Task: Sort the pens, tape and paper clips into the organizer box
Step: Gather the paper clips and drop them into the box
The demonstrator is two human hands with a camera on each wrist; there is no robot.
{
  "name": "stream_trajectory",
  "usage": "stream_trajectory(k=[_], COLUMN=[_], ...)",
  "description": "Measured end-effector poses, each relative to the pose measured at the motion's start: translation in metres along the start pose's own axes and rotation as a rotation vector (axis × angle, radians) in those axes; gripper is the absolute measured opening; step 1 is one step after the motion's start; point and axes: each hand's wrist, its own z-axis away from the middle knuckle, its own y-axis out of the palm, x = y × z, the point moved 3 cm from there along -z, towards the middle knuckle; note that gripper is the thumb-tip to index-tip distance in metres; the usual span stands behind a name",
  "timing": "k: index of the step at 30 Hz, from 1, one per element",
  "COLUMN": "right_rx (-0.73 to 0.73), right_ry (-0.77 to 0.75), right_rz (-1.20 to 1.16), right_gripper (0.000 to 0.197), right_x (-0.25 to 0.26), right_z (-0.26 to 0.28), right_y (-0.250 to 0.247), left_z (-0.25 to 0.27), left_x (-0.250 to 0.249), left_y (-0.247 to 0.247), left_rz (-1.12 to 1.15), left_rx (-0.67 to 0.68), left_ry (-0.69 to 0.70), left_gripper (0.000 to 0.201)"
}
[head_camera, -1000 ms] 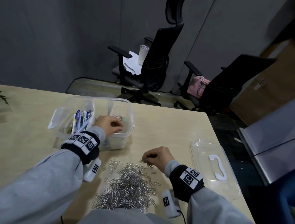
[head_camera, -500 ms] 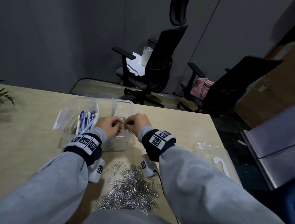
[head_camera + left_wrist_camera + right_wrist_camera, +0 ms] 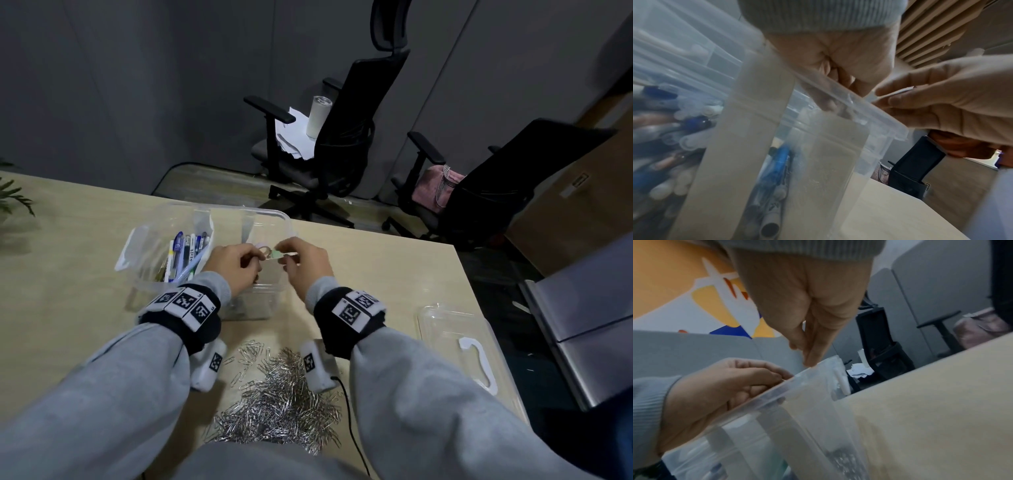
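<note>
Holding something small over the clear plastic organizer box point(image 3: 274, 219), both hands meet above its right part. The left hand point(image 3: 236, 263) has its fingers curled around a small ring, which may be a roll of tape point(image 3: 264, 250), but it is too small and blurry to be sure. The right hand point(image 3: 301, 263) pinches a thin pale strip point(image 3: 279, 255) between thumb and fingers, right beside the ring. From the left wrist view that strip point(image 3: 898, 92) looks flat and white, held just above the box rim.

The blue and white pens point(image 3: 186, 253) stand leaning in the left part of the box. A big heap of shiny silver paper clips point(image 3: 281, 407) lies on the pale wooden table point(image 3: 394, 274), near the person and between the two grey sleeves. A few more clips seem to lie in the bottom of the box.

The clear box lid with a white handle point(image 3: 455, 339) rests on the table to the right, well apart from the box. Two black office chairs point(image 3: 349, 130) stand behind the table.
</note>
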Motion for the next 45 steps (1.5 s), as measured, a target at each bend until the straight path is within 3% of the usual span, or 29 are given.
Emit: stream_trajectory(k=[3, 5, 6, 10, 12, 14, 17, 19, 22, 25, 28, 32, 35, 40, 45], right_rx=[-0.182, -0.168, -0.079, 0.504, 0.685, 0.790, 0.868, 0.904, 0.944, 0.911, 0.871, 0.817, 0.768, 0.739, 0.655], right_ry=[-0.003, 0.043, 0.088, 0.287, 0.276, 0.207, 0.143, 0.119, 0.044, -0.009, -0.025, -0.062, -0.020, 0.013, 0.037], right_rz=[-0.020, 0.052, 0.108, 0.263, 0.307, 0.397, 0.441, 0.449, 0.574, 0.685, 0.720, 0.728, 0.718, 0.737, 0.600], right_gripper=[0.021, 0.026, 0.033, 0.080, 0.090, 0.095, 0.098, 0.096, 0.085, 0.066, 0.047, 0.026, 0.017, 0.017, 0.018], right_x=[-0.027, -0.052, -0.066, -0.111, -0.119, -0.120, -0.113, -0.107, -0.099, -0.098, -0.102, -0.100, -0.101, -0.100, -0.092], right_z=[0.021, 0.041, 0.053, 0.109, 0.134, 0.149, 0.151, 0.149, 0.146, 0.144, 0.143, 0.145, 0.148, 0.145, 0.130], right_y=[-0.017, -0.023, -0.020, 0.000, 0.006, 0.012, 0.030, 0.041, 0.051, 0.058, 0.062, 0.064, 0.064, 0.064, 0.051], left_z=[0.001, 0.002, 0.004, 0.016, 0.031, 0.052, 0.083, 0.098, 0.117, 0.135, 0.145, 0.146, 0.141, 0.127, 0.112], left_x=[0.007, 0.007, 0.004, -0.013, -0.019, -0.020, -0.004, 0.020, 0.060, 0.079, 0.087, 0.090, 0.085, 0.072, 0.064], left_y=[0.001, 0.001, 0.001, -0.002, -0.004, 0.000, 0.013, 0.024, 0.038, 0.051, 0.065, 0.082, 0.085, 0.083, 0.072], left_rz=[0.093, 0.118, 0.147, 0.149, 0.088, -0.032, -0.218, -0.321, -0.425, -0.483, -0.523, -0.536, -0.453, -0.583, -0.457], left_rx=[-0.024, -0.026, -0.033, -0.165, -0.243, -0.231, 0.001, 0.245, 0.589, 0.759, 0.830, 0.797, 0.769, 0.822, 0.739], left_ry=[-0.014, -0.014, -0.007, 0.091, 0.156, 0.242, 0.281, 0.181, -0.050, -0.101, -0.080, -0.017, -0.067, 0.053, 0.049], left_gripper=[0.020, 0.019, 0.021, 0.020, 0.018, 0.014, 0.013, 0.023, 0.076, 0.109, 0.126, 0.103, 0.069, 0.034, 0.018])
